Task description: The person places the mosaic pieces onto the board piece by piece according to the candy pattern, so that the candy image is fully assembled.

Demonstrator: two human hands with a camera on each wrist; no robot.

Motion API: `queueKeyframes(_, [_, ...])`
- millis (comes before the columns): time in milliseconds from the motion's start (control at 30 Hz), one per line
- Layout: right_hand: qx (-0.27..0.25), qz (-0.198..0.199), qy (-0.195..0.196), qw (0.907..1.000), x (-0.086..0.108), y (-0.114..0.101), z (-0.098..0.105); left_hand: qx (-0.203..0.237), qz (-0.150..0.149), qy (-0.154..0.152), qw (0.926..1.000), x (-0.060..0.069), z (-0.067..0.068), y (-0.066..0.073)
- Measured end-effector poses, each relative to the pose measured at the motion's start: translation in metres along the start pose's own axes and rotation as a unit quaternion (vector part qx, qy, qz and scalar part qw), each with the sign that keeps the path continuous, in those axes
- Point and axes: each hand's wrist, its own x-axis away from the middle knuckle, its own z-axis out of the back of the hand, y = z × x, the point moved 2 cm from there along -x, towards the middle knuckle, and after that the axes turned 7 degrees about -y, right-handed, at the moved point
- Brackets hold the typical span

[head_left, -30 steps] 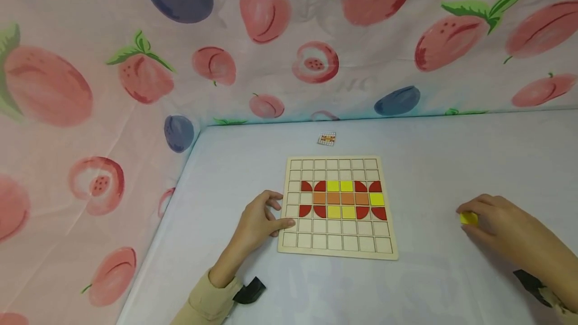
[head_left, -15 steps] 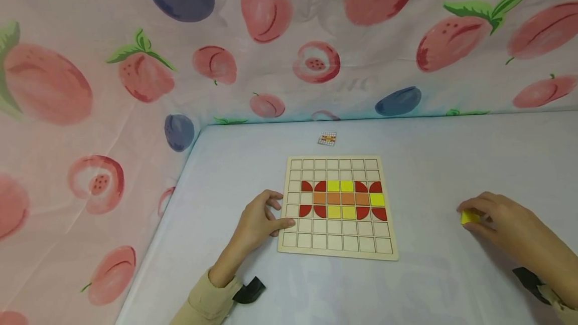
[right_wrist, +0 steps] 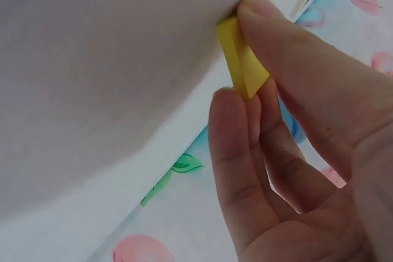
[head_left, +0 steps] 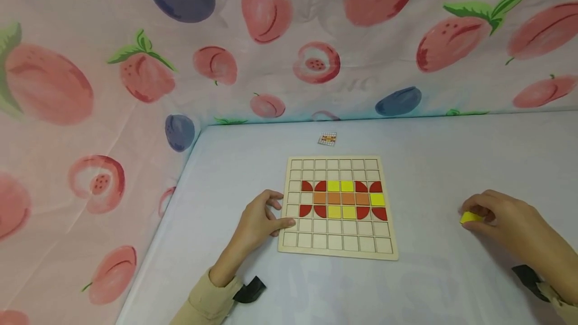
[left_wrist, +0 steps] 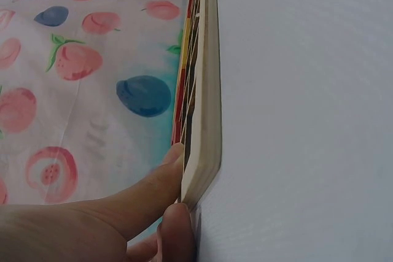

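Observation:
A square wooden grid board point(head_left: 313, 241) lies flat on the table. Red quarter-round, yellow square and orange square tiles fill part of its middle rows. My left hand point(head_left: 259, 221) grips the board's left edge, thumb on top and fingers against the side. The left wrist view shows that thumb point(left_wrist: 144, 194) at the edge of the board point(left_wrist: 209, 102). Off to the right of the board, my right hand point(head_left: 510, 222) pinches a yellow square tile point(head_left: 469, 217) by its edges. Seen close in the right wrist view, the yellow tile point(right_wrist: 236, 56) stands tilted between thumb and fingertips.
A small pattern card point(head_left: 327, 138) lies on the table behind the board. The white tabletop point(head_left: 429, 164) meets a fruit-printed cloth wall point(head_left: 271, 74) at the back and left. Black straps point(head_left: 250, 290) show at the cuffs.
The yellow tile has turned a little in my right hand, whose fingers have shifted and curled slightly more around it. My left hand and the board have stayed put.

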Motion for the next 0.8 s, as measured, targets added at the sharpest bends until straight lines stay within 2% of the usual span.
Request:
queueKeyframes(100, [-0.001, 0.007, 0.005, 1.0000, 0.000, 0.000, 0.002, -0.001, -0.001, 0.000, 1.0000, -0.001, 0.000, 0.001])
queueKeyframes(333, [-0.018, -0.011, -0.017, 0.9996, -0.002, -0.002, 0.004, -0.006, -0.001, 0.001, 1.0000, 0.000, 0.000, 0.000])
queueKeyframes(533, [-0.024, 0.003, -0.005, 0.9997, -0.004, -0.004, 0.005, -0.004, -0.001, 0.001, 1.0000, 0.000, 0.000, 0.000])
queueKeyframes(700, [-0.028, 0.007, -0.017, 0.9995, -0.009, -0.007, 0.005, -0.001, 0.000, 0.003, 1.0000, 0.000, 0.000, 0.000])
queueKeyframes(800, [-0.030, 0.023, -0.015, 0.9992, -0.013, -0.010, 0.004, -0.001, 0.002, 0.004, 1.0000, 0.000, 0.000, 0.000])
